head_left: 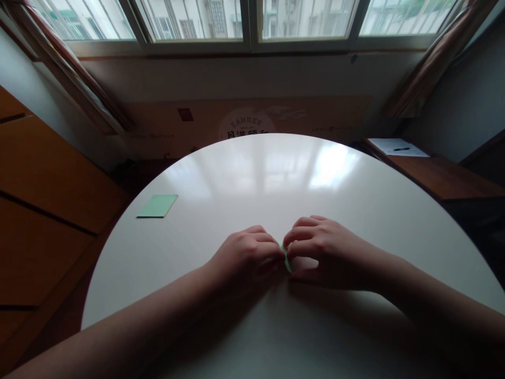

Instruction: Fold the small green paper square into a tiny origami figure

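Note:
My left hand (248,258) and my right hand (327,252) meet at the middle of a round white table (276,179), fingers curled and pinched together. Between the fingertips a small piece of green paper (285,259) shows only as a thin sliver; most of it is hidden by my fingers. Both hands rest on the tabletop and grip this paper from either side. A flat sheet of green paper (158,206) lies on the table at the far left, well away from both hands.
A wooden cabinet (43,210) stands close to the table's left edge. A side desk (434,173) at the right holds a white sheet with a pen (398,148). A cardboard panel (252,123) leans under the window behind the table.

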Demonstrator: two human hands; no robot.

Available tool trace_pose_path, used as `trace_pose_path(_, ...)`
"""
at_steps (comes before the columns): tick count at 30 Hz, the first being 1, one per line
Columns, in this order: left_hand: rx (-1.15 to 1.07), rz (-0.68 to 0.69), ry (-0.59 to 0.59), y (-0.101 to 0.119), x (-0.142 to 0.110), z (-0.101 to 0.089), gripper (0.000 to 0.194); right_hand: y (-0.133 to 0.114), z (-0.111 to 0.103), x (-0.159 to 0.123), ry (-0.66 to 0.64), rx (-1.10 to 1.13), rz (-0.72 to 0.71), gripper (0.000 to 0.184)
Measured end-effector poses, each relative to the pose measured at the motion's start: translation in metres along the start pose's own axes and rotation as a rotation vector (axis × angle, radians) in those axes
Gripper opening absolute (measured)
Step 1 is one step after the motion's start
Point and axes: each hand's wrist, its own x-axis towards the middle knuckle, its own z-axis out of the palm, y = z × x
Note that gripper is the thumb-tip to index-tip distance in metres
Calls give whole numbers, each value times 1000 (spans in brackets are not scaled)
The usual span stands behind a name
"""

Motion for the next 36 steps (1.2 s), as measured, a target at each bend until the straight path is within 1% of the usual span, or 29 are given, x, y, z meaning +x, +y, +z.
trace_pose_path(3,20,3,15,2,0,0,11,-1,1,-1,7,-62,17,7)
trace_pose_path(7,59,58,24,-1,0,-7,13,4,1,-1,-3,-24,9,7)
trace_pose_path(10,72,120,-37,-3,-1,-12,17,9,1,-2,16,29,6,7)
trace_pose_path(14,114,175,-153,4,-3,-13,18,13,1,-4,21,107,32,8)
trace_pose_path(18,140,154,-205,11,-5,-15,17,14,0,-3,1,168,68,7)
trace_pose_path(25,72,184,-181,7,-5,-17,15,13,-1,0,-37,257,154,6)
trace_pose_path(32,7,153,-227,6,-4,-22,15,8,2,5,-68,184,228,5)
trace_pose_path(36,-29,150,-226,3,-3,-22,17,8,4,5,-60,204,257,7)
